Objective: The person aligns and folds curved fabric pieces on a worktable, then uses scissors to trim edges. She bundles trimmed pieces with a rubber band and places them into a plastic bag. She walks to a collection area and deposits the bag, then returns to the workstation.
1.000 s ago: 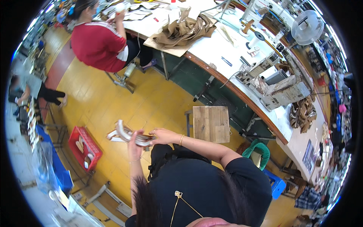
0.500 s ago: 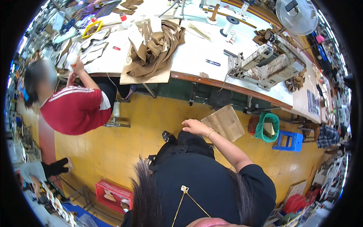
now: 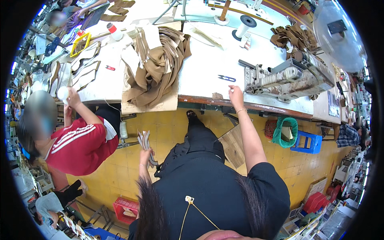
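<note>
My left hand (image 3: 146,157), low beside my hip, is closed round a small bundle of brown and pale fabric strips (image 3: 144,141). Stretched forward over the table's front edge is my right hand (image 3: 236,95), its fingers partly extended and nothing visible in them. Just beyond its fingertips, apart from them, lie dark thread snips (image 3: 227,78) on the white tabletop (image 3: 208,68). A sewing machine (image 3: 286,78) stands to the right of that hand. Left of it, a large heap of brown fabric pieces (image 3: 156,68) rests on a board (image 3: 168,105).
A wooden-topped stool (image 3: 232,148) stands under my right arm. Farther right are a green-lined bin (image 3: 286,132) and a blue stool (image 3: 307,142). A co-worker in a red shirt (image 3: 82,146) works at the left. A thread cone (image 3: 245,27) stands at the back.
I have moved closer to the table. My right hand has gone from near my lap forward to the table edge by the snips. My left hand, holding the strips, has come into view.
</note>
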`<control>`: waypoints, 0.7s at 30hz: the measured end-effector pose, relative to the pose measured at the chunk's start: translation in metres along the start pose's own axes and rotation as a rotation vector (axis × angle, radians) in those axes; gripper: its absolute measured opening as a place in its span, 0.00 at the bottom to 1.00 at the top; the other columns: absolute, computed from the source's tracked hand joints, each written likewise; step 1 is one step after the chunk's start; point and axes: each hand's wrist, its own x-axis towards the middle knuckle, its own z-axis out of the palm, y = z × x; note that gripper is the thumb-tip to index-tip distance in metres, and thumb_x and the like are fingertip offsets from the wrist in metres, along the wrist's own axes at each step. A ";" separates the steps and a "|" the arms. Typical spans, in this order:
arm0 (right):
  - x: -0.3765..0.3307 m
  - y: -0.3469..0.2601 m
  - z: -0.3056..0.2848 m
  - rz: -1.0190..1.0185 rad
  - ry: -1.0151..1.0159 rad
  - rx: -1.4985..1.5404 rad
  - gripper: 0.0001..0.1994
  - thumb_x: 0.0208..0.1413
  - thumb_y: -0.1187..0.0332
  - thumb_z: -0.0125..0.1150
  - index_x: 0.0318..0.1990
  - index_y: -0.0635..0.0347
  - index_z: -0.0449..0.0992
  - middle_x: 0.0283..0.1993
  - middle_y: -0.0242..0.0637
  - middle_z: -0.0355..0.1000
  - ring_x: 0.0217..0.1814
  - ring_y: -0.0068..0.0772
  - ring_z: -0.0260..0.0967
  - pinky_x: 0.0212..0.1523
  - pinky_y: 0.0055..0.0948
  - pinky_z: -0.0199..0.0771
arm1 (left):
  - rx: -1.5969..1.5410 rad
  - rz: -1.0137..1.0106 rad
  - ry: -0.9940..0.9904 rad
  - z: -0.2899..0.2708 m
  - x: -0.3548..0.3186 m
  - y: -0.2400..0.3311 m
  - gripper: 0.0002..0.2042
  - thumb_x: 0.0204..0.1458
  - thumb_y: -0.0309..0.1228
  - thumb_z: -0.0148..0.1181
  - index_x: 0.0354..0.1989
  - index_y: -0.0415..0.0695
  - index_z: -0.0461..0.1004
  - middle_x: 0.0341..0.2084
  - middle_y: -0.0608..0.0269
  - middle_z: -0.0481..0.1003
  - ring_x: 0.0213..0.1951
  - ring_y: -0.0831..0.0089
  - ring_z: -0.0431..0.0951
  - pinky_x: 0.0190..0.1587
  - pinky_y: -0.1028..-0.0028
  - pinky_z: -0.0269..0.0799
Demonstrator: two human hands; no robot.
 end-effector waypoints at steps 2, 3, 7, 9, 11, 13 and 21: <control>0.036 0.010 -0.001 -0.021 0.161 -0.030 0.16 0.51 0.74 0.60 0.49 0.56 0.77 0.43 0.46 0.71 0.43 0.42 0.72 0.48 0.36 0.71 | 0.077 -0.187 -0.047 0.004 -0.003 -0.013 0.08 0.50 0.28 0.57 0.31 0.33 0.75 0.19 0.55 0.77 0.21 0.69 0.77 0.26 0.70 0.71; 0.046 0.015 -0.004 0.003 0.128 -0.042 0.17 0.50 0.74 0.61 0.49 0.56 0.77 0.42 0.45 0.70 0.44 0.41 0.72 0.48 0.36 0.72 | 0.124 -0.281 -0.073 0.008 -0.002 -0.025 0.08 0.50 0.27 0.56 0.31 0.34 0.75 0.20 0.55 0.76 0.21 0.69 0.77 0.26 0.70 0.71; 0.081 0.025 0.001 -0.008 -0.041 -0.003 0.13 0.46 0.78 0.65 0.42 0.60 0.78 0.38 0.41 0.70 0.39 0.35 0.73 0.43 0.32 0.74 | 0.572 -0.221 -0.009 -0.012 0.014 -0.113 0.12 0.50 0.32 0.57 0.37 0.35 0.75 0.22 0.57 0.77 0.24 0.66 0.76 0.27 0.68 0.70; 0.085 0.020 -0.001 0.022 -0.153 0.030 0.10 0.45 0.78 0.65 0.37 0.63 0.78 0.37 0.40 0.70 0.35 0.34 0.73 0.40 0.30 0.74 | 0.394 -0.311 -0.026 -0.017 0.013 -0.119 0.14 0.47 0.32 0.60 0.36 0.32 0.76 0.26 0.54 0.78 0.29 0.66 0.78 0.32 0.67 0.72; 0.072 0.031 -0.005 0.051 -0.117 0.086 0.08 0.45 0.77 0.66 0.35 0.64 0.77 0.35 0.39 0.70 0.32 0.33 0.72 0.39 0.30 0.74 | 0.431 -0.299 -0.106 -0.021 0.019 -0.097 0.15 0.45 0.32 0.61 0.36 0.31 0.76 0.28 0.52 0.79 0.32 0.65 0.78 0.34 0.66 0.73; 0.075 0.028 -0.009 0.034 -0.112 0.106 0.07 0.45 0.77 0.66 0.34 0.65 0.77 0.34 0.39 0.70 0.31 0.33 0.72 0.38 0.30 0.74 | 0.467 -0.295 -0.108 -0.004 0.023 -0.057 0.14 0.46 0.31 0.60 0.37 0.31 0.75 0.29 0.52 0.78 0.31 0.65 0.78 0.34 0.66 0.73; 0.087 0.009 -0.016 0.066 0.092 0.232 0.11 0.51 0.73 0.65 0.42 0.64 0.75 0.39 0.39 0.68 0.27 0.29 0.69 0.33 0.27 0.73 | 0.101 -0.417 -0.054 0.043 0.037 0.058 0.10 0.51 0.27 0.54 0.37 0.33 0.74 0.25 0.55 0.76 0.24 0.68 0.77 0.27 0.68 0.74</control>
